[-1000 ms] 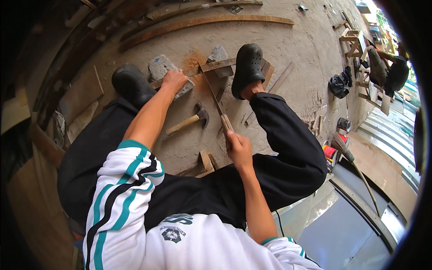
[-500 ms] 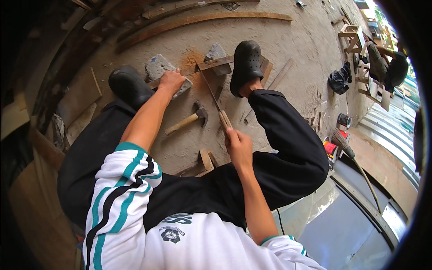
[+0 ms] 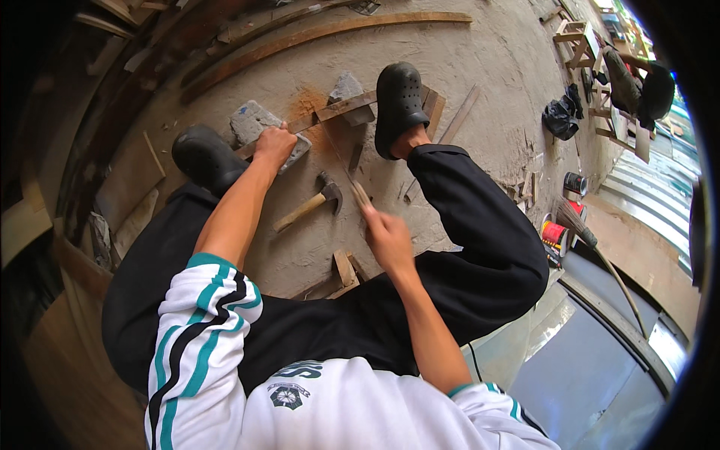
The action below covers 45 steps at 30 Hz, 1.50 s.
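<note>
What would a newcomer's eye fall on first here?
Probably the left hand, gripping a wooden strip that lies across two grey blocks, and the right hand, holding a thin-bladed tool nearer the body. A hammer lies between both hands. An orange patch shows just beyond the strip.

Rough tan floor [image 3: 499, 56]
Directly on it lie a claw hammer [image 3: 309, 207], grey concrete blocks [image 3: 251, 124] and a black plastic bag [image 3: 561, 118].
</note>
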### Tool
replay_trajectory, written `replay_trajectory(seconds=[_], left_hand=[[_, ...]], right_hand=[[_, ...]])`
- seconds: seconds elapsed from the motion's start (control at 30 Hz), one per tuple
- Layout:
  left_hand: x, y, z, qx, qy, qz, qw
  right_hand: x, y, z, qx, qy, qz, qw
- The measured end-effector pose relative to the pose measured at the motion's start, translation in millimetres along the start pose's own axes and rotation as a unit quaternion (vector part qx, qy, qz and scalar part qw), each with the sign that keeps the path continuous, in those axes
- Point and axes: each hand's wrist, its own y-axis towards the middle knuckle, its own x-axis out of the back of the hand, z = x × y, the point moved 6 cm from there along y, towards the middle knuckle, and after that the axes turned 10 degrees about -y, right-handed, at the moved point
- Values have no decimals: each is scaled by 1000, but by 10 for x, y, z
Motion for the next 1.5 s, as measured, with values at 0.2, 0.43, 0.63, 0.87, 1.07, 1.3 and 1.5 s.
replay_trajectory(seconds=[0.2,0.43,0.63,0.87,1.07,1.3,1.5], left_hand=[[7,-48,36,15,-13,13,1000],[-47,-22,29,-8,19,-9,1000],[-11,-36,22,6,-2,13,1000],[-65,-15,-53,-13,22,-6,1000],[30,-69,27,3,-10,21,1000],[66,-7,-46,5,0,1,1000],[-9,-10,60,36,-12,42,998]], right_hand=[[-368,499,-24,60,-34,-48,996],[-6,-32,-252,-31,11,24,999],[-401,524,-31,32,-17,-30,999],[61,-129,-203,-26,14,19,999],[-342,565,7,31,-40,-23,998],[71,-171,-212,-26,57,30,998],[-383,644,-3,54,-45,-30,997]])
